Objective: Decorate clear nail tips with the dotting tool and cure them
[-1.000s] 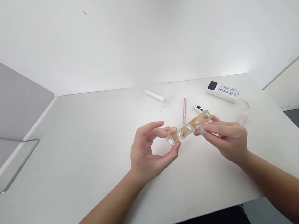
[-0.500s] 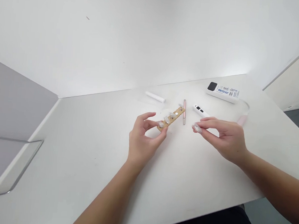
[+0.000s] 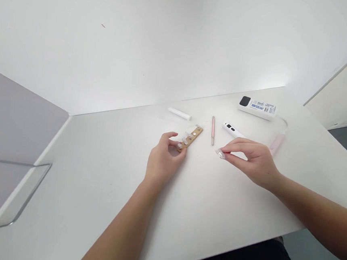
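My left hand (image 3: pixel 165 157) pinches the near end of a wooden nail display strip (image 3: pixel 195 138) between thumb and fingers. Several clear false nails (image 3: pixel 185 140) stand in a row along the strip, and one bare white spot shows among them. To the right, my right hand (image 3: pixel 251 159) grips a shiny, pale false nail (image 3: pixel 220 153) between thumb and fingertips, a short way above the table. Between the hands and a little farther back lies a pink pen-like tool (image 3: pixel 212 130) with metal ends.
Behind my right hand is a white handheld device (image 3: pixel 232 130) with dark buttons. A white power bank (image 3: pixel 257 107) at the back right has a cable running to a pink piece (image 3: pixel 277 144). A white stick (image 3: pixel 179 113) lies near the wall. A metal frame (image 3: pixel 30 196) stands at left.
My left hand has lowered the nail display strip towards the table and moved slightly left. My right hand, still gripping the false nail, has shifted a little left.
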The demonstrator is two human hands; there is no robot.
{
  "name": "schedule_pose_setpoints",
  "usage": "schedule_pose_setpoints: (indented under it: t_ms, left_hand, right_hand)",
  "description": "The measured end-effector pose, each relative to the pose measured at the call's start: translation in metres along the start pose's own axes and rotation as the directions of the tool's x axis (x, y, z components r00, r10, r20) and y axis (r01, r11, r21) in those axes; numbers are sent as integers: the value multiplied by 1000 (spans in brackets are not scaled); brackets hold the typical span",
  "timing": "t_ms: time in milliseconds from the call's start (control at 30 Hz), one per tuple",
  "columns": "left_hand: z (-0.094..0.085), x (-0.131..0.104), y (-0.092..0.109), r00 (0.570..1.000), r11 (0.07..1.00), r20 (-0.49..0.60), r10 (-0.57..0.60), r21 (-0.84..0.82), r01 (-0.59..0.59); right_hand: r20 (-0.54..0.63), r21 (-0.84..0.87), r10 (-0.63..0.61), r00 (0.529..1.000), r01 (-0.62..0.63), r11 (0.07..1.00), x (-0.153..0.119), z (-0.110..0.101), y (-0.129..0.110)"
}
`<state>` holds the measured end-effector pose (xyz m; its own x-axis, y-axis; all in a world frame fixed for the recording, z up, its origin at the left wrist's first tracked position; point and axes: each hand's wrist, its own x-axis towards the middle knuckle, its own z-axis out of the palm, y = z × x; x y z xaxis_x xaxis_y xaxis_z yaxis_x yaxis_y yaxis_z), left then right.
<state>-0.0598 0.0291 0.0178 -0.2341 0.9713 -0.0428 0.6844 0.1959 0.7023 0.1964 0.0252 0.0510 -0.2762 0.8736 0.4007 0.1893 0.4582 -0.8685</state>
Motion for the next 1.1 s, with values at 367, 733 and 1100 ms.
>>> schedule_pose_setpoints:
  t_ms: [367, 733, 1100]
  left_hand:
    - [0, -3, -6, 777, 831, -295, 556, 201, -518]
    - [25, -61, 37, 873, 645, 21, 488, -683, -344]
    - [27, -62, 35, 948, 670, 81, 306, -726, -154]
  right_hand:
    - [37, 46, 104, 994, -105, 993, -3, 0, 1]
    - [220, 337, 338, 915, -397, 854, -3, 2, -3]
    - [312, 217, 343, 886, -417, 883, -1, 0, -3]
